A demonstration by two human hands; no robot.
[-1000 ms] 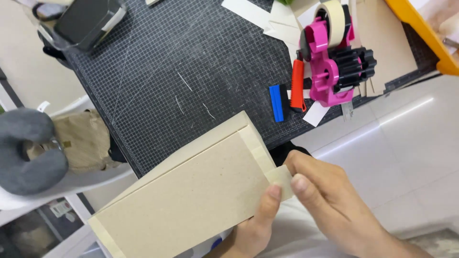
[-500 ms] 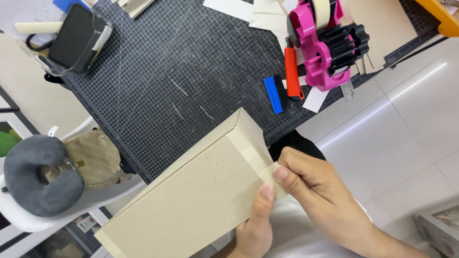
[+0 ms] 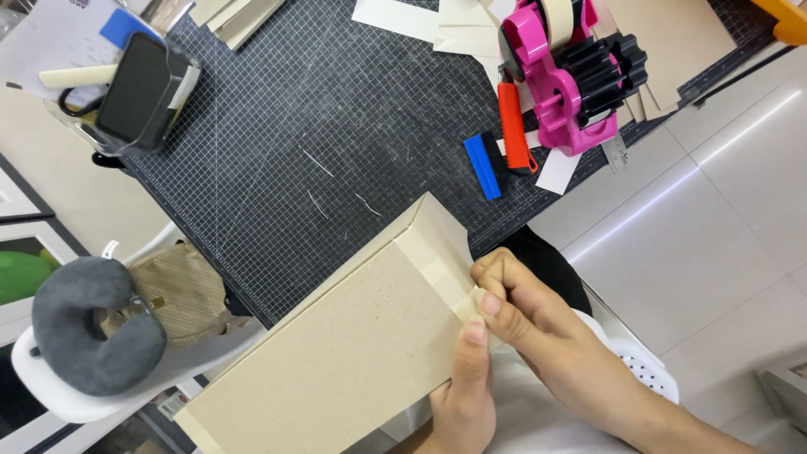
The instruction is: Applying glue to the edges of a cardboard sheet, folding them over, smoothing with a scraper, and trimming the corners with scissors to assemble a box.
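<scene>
A cardboard box (image 3: 353,345) lay nearest the viewer, overlapping the near edge of a cutting mat (image 3: 319,118). On the mat's far right stood a tape dispenser (image 3: 572,76), two small scrapers (image 3: 500,147) just left of it; a chair (image 3: 126,353) stood left.

Matt speckled greyboard box (image 3: 353,353); glossy pink plastic tape dispenser (image 3: 559,80); gridded cutting mat (image 3: 336,126).

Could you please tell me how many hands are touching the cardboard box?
2: the left hand under the cardboard box's near edge, the right hand pressing tape at its right end.
</scene>
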